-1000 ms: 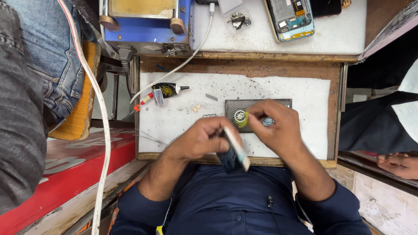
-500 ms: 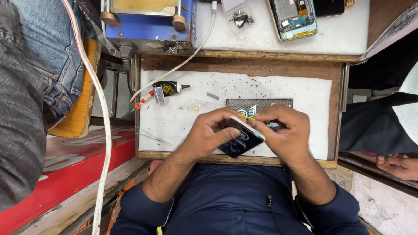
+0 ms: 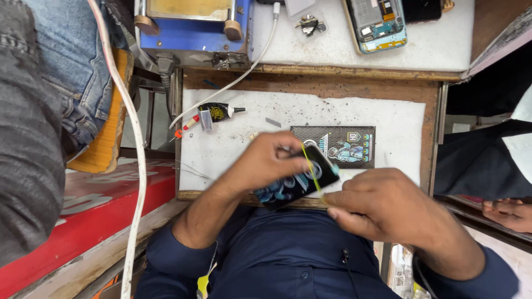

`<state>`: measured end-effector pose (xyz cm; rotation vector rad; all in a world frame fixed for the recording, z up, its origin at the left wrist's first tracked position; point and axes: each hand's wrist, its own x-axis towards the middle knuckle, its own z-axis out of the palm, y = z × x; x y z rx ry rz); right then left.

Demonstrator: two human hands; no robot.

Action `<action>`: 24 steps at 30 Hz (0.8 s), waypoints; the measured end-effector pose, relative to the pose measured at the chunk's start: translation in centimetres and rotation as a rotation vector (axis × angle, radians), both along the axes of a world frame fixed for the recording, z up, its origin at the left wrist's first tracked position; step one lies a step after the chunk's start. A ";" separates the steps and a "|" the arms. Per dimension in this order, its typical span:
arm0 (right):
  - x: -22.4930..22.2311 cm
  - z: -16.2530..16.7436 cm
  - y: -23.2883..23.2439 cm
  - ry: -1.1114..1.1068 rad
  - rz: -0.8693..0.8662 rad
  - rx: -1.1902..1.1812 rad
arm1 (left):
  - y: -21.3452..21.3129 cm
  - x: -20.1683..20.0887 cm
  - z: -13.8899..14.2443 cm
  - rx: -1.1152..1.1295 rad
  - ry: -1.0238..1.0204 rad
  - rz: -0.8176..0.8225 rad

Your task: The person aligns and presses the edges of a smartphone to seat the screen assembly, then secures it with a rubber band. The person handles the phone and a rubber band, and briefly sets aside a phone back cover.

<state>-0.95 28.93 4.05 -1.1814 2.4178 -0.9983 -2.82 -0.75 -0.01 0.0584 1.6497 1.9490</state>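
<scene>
1. You sit at a small wooden bench with a white mat [image 3: 238, 149] on top, and a second white shelf [image 3: 443, 50] sits behind it.
2. Your left hand [image 3: 266, 160] is closed around a dark phone [image 3: 296, 180] with a blue picture on it. The phone is tilted and held just above the near edge of the bench.
3. Your right hand [image 3: 382, 202] is bent low by your chest. Its fingers [image 3: 338, 199] are pinched shut on a thin yellow band [image 3: 310, 166] that runs across the phone.
4. Both wrists are turned in, so your hands nearly meet over the phone.
5. I think the band could snap back or slip off if you pull too hard.
6. I think the phone could drop into your lap, as nothing is under it.
7. A dark flat packet [image 3: 335, 145] lies on the mat just behind the phone.
8. A small black glue tube [image 3: 219, 112] and a tiny red-tipped tool [image 3: 185, 127] lie well off to the left.
9. A white cable [image 3: 221, 88] runs over the mat, so a wide elbow swing could catch it.
10. An opened phone [image 3: 377, 25] and a blue machine [image 3: 191, 27] sit far back.
</scene>
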 end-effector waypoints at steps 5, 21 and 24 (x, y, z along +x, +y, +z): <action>-1.8 -5.3 4.2 -0.615 -0.386 -0.906 | -1.8 -0.5 0.5 0.438 0.085 0.423; -1.6 0.9 -5.5 0.313 -0.182 -0.147 | 3.3 -0.4 1.8 -0.421 0.699 0.300; -2.8 0.0 -4.5 0.530 -0.364 -0.076 | 1.7 -1.0 0.9 -0.105 0.398 0.306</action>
